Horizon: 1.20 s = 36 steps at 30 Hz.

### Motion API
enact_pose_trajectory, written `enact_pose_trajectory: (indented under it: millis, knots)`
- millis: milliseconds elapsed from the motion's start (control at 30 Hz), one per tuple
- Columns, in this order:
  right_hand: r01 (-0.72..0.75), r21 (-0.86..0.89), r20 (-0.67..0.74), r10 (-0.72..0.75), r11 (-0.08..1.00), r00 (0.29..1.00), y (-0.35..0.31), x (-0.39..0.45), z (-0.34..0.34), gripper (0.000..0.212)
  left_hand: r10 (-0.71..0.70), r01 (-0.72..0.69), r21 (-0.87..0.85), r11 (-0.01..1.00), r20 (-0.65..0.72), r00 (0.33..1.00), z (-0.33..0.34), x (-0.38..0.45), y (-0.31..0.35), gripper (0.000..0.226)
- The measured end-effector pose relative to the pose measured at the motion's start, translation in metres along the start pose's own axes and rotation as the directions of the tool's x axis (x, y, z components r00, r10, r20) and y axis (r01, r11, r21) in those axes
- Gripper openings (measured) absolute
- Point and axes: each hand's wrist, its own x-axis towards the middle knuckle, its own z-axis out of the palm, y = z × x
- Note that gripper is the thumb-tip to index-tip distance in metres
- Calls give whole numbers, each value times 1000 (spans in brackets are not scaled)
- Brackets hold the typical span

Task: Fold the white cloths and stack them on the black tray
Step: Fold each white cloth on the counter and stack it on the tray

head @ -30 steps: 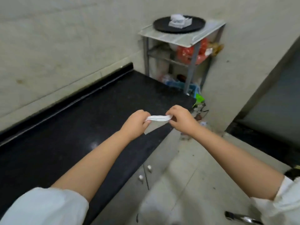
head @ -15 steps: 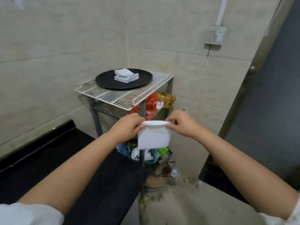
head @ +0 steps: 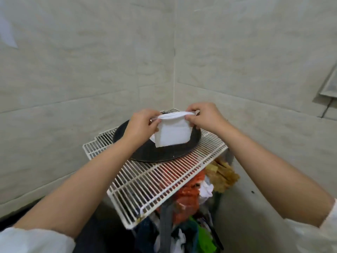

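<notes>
Pale tiled corner, white wire rack [head: 164,181] carrying round black tray [head: 164,152]. Above tray, soft folded white cloth [head: 173,131], pinched at top corners by left hand [head: 141,125] and right hand [head: 205,116].

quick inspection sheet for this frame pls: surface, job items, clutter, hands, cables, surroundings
Surface: white wire rack, tilted in view; it carries the black tray.
Job's things: folded white cloth held in the air over the tray; a white edge shows on the tray behind it, mostly hidden.
Clutter: orange bag, brown bag, green and white scraps under the rack.
Hands: left hand and right hand each pinch a top corner of the cloth.
Cables: thin dark cord on the right-hand wall.
Surroundings: tiled wall corner, dark counter edge at lower left.
</notes>
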Motion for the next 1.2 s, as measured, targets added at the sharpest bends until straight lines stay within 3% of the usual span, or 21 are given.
enact_pose_trajectory:
  millis: [200, 267, 400, 533, 700, 833, 933, 1033, 1200]
  knots:
    - [250, 97, 12, -252, 963, 968, 40, 125, 31, 19, -186, 221, 122, 968, -245, 951, 30, 86, -25, 24]
    - [320, 120, 59, -329, 940, 943, 56, 150, 45, 21, -218, 264, 150, 953, -267, 939, 40, 98, -31, 25]
    - [341, 131, 231, -363, 931, 903, 96, 170, 74, 24, -309, 325, 312, 893, -103, 946, 69, 90, -37, 29]
    - [415, 78, 506, -395, 906, 767, 128, 158, 94, 24, -373, 265, 536, 801, 101, 922, 95, 69, -43, 32]
    - [423, 81, 594, -385, 902, 707, 135, 150, 98, 27, -479, 341, 588, 733, 91, 873, 100, 62, -48, 35]
    - [471, -58, 675, -313, 880, 668, 125, 147, 91, 42, -497, 338, 639, 691, 80, 864, 100, 57, -40, 47]
    - [519, -173, 672, -285, 837, 683, 96, 137, 87, 48, -563, 391, 692, 606, 26, 826, 92, 44, -34, 60]
    - [553, -120, 611, -378, 824, 696, 50, 113, 88, 45, -648, 472, 744, 473, -70, 759, 67, 17, -34, 56]
    - [679, 7, 516, -585, 734, 626, -35, 56, 103, 38, -723, 626, 718, 304, -254, 642, -18, -75, -22, 45]
